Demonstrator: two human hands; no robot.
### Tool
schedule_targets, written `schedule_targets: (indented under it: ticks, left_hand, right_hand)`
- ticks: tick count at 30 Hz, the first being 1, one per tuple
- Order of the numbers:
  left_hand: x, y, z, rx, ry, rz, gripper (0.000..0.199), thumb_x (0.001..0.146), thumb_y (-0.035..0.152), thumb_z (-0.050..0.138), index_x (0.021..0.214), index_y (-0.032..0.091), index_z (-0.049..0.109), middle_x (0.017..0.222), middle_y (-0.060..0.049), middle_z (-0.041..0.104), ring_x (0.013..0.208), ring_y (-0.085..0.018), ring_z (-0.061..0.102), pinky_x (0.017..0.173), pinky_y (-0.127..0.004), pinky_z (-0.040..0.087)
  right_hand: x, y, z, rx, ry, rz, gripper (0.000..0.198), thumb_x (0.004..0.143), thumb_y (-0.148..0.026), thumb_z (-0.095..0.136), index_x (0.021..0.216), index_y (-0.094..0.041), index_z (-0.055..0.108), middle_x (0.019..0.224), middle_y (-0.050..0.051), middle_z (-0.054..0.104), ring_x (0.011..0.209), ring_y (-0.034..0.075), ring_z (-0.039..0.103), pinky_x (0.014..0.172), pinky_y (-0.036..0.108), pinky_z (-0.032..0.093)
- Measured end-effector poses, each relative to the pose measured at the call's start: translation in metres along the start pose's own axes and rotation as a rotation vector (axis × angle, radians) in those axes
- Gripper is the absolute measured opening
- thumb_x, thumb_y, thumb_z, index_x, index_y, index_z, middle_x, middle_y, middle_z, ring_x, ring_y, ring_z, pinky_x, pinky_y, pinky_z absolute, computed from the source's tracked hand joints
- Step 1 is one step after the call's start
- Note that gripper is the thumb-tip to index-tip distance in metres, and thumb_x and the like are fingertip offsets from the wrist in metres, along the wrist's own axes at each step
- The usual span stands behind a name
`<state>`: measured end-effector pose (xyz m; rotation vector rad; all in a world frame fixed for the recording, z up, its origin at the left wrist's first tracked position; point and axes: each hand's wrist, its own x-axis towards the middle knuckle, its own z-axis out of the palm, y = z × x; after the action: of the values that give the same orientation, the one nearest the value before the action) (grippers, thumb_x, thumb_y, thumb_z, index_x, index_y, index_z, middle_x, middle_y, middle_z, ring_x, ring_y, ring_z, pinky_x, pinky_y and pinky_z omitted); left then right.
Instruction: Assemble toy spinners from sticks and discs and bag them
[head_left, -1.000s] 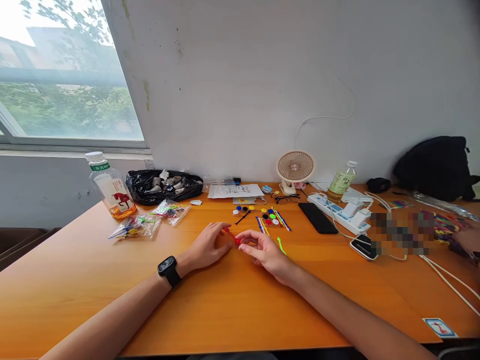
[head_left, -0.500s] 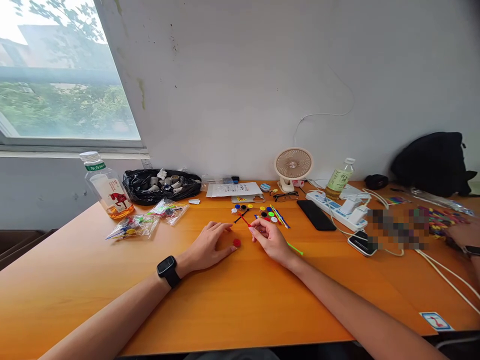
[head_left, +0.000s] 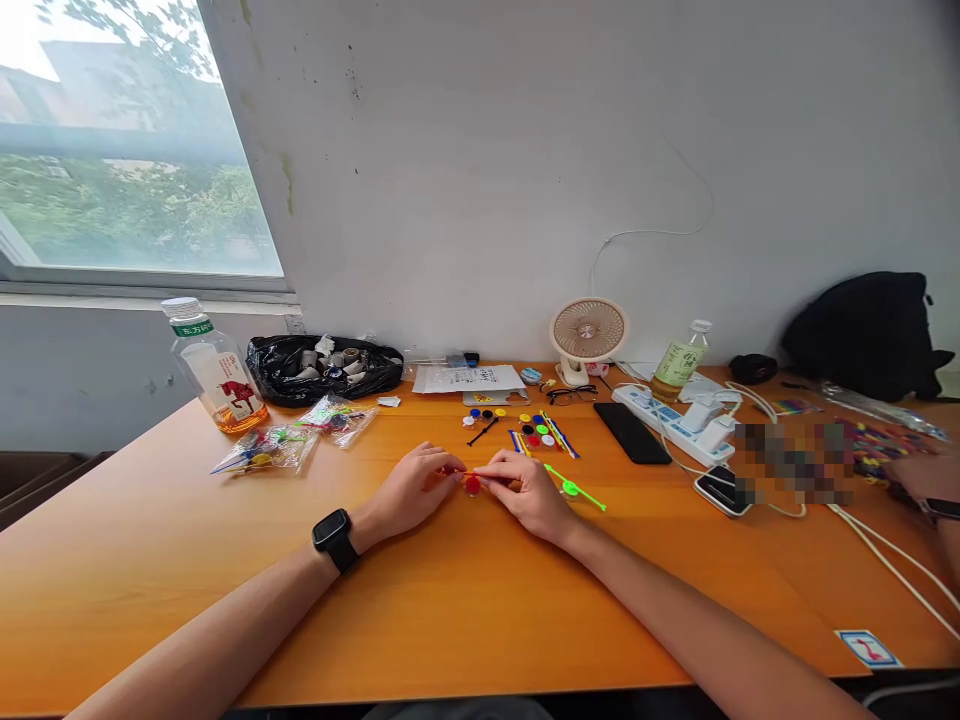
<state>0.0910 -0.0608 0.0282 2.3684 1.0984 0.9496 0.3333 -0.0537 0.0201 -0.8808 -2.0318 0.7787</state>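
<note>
My right hand (head_left: 531, 492) pinches one end of a thin red plastic stick (head_left: 475, 474). At its other end, the fingertips of my left hand (head_left: 414, 492) are closed on the same stick, which lies level between both hands. Just beneath it on the table is a round red disc (head_left: 472, 487). Right of my right hand rests a bright green stick (head_left: 592, 498) with a green disc (head_left: 570, 489) at its middle. A black stick (head_left: 482, 431) lies beyond my hands, near several coloured discs (head_left: 501, 413) and some yellow and blue sticks (head_left: 559, 435).
Filled plastic bags (head_left: 266, 452), a tea bottle (head_left: 221, 375) and a black bag (head_left: 326, 372) stand left on the wooden table (head_left: 420, 620). Behind are papers (head_left: 469, 379) and a fan (head_left: 589, 335); right are a phone (head_left: 632, 432), a power strip (head_left: 667, 425) and another person's arm (head_left: 926, 475).
My right hand has brought the red stick down and left, turning it level above the red disc. My left fingers have closed on its other end. The green disc has come into view.
</note>
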Motion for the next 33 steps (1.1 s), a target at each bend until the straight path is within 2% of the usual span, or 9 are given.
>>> schedule_targets:
  ticks: [8,12,16,20,26,30,33]
  left_hand:
    - [0.0,0.004,-0.002,0.025,-0.025,0.014,0.02,0.102,0.032,0.059,0.103,0.025,0.077,0.094,-0.005,0.074,0.09,-0.022,0.065,0.083,-0.035,0.053]
    - [0.0,0.006,-0.002,0.028,-0.016,0.053,0.021,0.101,0.03,0.058,0.11,0.026,0.076,0.102,-0.006,0.076,0.095,-0.023,0.067,0.087,-0.037,0.054]
    - [-0.001,0.011,-0.003,0.053,-0.06,0.144,0.025,0.104,0.029,0.055,0.116,0.029,0.077,0.108,-0.005,0.078,0.099,-0.023,0.068,0.09,-0.038,0.054]
    - [-0.001,0.015,-0.002,0.125,-0.078,0.188,0.024,0.104,0.029,0.053,0.113,0.03,0.076,0.107,-0.005,0.078,0.1,-0.023,0.068,0.093,-0.04,0.052]
    - [0.002,0.023,0.006,0.283,-0.096,0.183,0.01,0.095,0.029,0.061,0.1,0.026,0.069,0.096,-0.006,0.074,0.095,-0.026,0.065,0.087,-0.042,0.05]
    - [0.003,0.025,0.009,0.33,-0.102,0.183,0.005,0.092,0.028,0.063,0.095,0.025,0.065,0.095,-0.005,0.073,0.094,-0.026,0.064,0.086,-0.042,0.047]
    - [0.0,0.024,0.008,0.298,-0.091,0.158,0.01,0.089,0.029,0.065,0.098,0.026,0.063,0.099,-0.005,0.072,0.096,-0.026,0.063,0.087,-0.041,0.047]
  right_hand:
    - [-0.001,0.003,-0.002,-0.031,-0.056,-0.032,0.023,0.1,-0.034,0.064,0.107,-0.026,0.085,0.092,0.006,0.068,0.081,0.018,0.063,0.07,0.03,0.048]
    - [0.0,0.002,-0.003,-0.035,-0.078,-0.03,0.022,0.1,-0.032,0.064,0.105,-0.025,0.085,0.091,0.006,0.067,0.08,0.018,0.063,0.07,0.029,0.047]
    - [0.0,0.004,-0.003,-0.021,-0.063,-0.01,0.02,0.098,-0.03,0.066,0.102,-0.024,0.085,0.092,0.006,0.068,0.079,0.018,0.062,0.068,0.029,0.045]
    - [0.002,0.007,-0.003,0.005,-0.028,0.063,0.02,0.094,-0.037,0.072,0.095,-0.021,0.084,0.088,0.006,0.068,0.074,0.017,0.059,0.064,0.029,0.043]
    - [0.005,0.011,-0.003,0.056,-0.032,0.104,0.037,0.088,-0.054,0.077,0.085,-0.018,0.082,0.086,0.006,0.066,0.069,0.015,0.055,0.061,0.029,0.04]
    - [0.006,0.009,-0.001,0.028,-0.037,0.081,0.037,0.089,-0.054,0.077,0.082,-0.018,0.081,0.084,0.005,0.065,0.069,0.015,0.055,0.061,0.028,0.041]
    - [0.006,0.006,-0.002,0.012,-0.031,0.089,0.034,0.089,-0.051,0.076,0.088,-0.018,0.081,0.086,0.006,0.066,0.07,0.015,0.056,0.061,0.028,0.042]
